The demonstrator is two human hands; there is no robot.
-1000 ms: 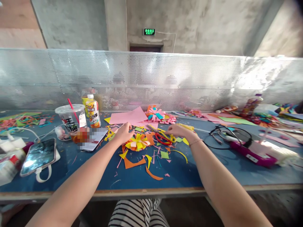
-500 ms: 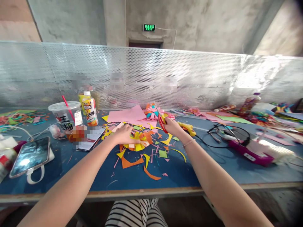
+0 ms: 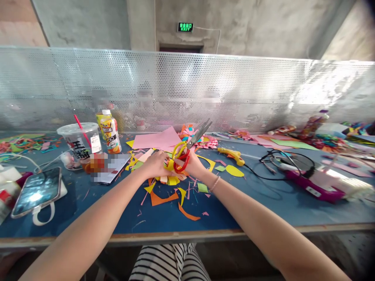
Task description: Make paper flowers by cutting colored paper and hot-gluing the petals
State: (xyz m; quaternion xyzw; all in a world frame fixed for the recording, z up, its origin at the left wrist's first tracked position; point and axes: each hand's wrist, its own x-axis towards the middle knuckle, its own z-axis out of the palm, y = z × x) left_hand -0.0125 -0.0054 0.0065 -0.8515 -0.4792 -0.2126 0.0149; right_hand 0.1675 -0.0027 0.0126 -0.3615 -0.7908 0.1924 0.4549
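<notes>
My right hand (image 3: 195, 164) is closed around a pair of scissors (image 3: 198, 136), whose red and yellow handles face my left hand and whose blades slant up to the right. Just left of it, my left hand (image 3: 157, 164) has its fingers curled on a fringed yellow paper flower (image 3: 170, 180). That flower lies low over the table, partly covered by both hands; the fingertips are hard to make out. Beneath and around the hands lie orange scraps (image 3: 164, 198), yellow cuttings and a green paper square (image 3: 202, 187).
A yellow glue gun (image 3: 233, 155) with a black cord lies right of my hands, by a yellow paper petal (image 3: 234, 171). Pink sheets (image 3: 158, 138) lie behind. Left stand a plastic cup (image 3: 79, 142), a bottle (image 3: 109, 134) and a phone (image 3: 38, 191). A purple power strip (image 3: 315, 189) sits right.
My right hand has brought the scissors left and nearer, from beside the glue gun to my left hand. The glue gun and yellow petal are now uncovered. My left hand stays at the flower.
</notes>
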